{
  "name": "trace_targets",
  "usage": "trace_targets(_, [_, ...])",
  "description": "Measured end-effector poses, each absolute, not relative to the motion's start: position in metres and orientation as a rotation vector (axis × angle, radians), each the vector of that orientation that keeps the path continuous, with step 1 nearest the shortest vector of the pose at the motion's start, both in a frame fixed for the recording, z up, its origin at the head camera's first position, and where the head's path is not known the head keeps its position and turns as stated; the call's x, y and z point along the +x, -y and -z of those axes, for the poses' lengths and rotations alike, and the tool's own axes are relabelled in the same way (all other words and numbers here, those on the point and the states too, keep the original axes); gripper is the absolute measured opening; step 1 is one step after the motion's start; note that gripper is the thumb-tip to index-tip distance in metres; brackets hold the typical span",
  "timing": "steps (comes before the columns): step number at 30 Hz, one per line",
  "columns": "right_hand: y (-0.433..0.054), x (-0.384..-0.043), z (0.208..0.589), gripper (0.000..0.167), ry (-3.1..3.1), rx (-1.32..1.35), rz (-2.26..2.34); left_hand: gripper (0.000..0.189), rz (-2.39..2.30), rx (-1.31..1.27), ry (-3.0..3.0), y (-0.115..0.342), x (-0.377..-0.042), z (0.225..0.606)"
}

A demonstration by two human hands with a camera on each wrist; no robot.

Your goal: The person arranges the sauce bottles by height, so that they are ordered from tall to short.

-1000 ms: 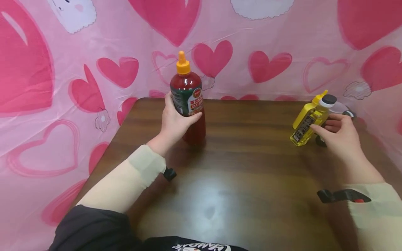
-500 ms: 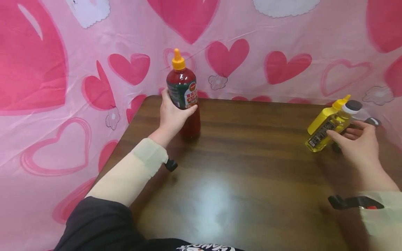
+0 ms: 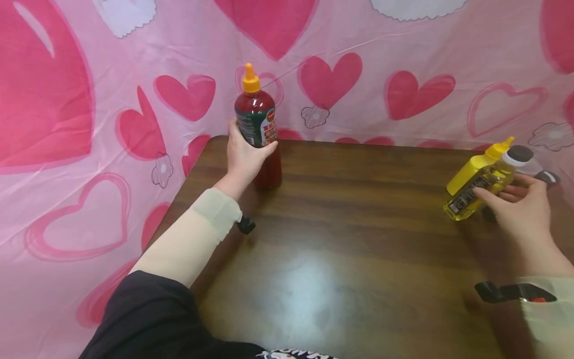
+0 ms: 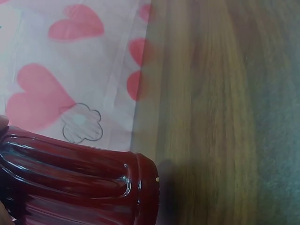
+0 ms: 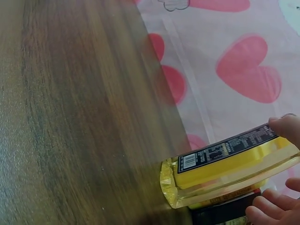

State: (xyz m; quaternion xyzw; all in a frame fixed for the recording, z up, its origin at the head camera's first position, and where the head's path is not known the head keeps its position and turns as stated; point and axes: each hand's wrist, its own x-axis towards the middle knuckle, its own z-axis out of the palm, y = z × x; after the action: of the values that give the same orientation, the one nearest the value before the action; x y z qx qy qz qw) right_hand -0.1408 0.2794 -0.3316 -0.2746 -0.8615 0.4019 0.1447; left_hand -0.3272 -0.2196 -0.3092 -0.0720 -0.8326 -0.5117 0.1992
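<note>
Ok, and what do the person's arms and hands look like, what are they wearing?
The left sleeve is black. Pale cuffs cover both wrists, each with a black clip-like attachment; the right one shows a red bit. The fingers are bare, no gloves.

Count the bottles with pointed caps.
2: the red bottle in the left hand and the yellow bottle behind the dark-capped bottle the right hand touches; more may hide there.
</note>
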Motion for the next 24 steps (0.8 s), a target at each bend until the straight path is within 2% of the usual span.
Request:
trace_targets(8, [-0.274,-0.147,0.335,0.092,2.394,-0.894,-1.216,0.091,1.433,-0.171,2.335,0.221,-0.341,0.318])
trace_targets(24, [-0.27,-0.15,0.341,0.09,2.415,-0.913,-1.217,0.094,1.417,-0.157,2.321,0.224,-0.351,0.327])
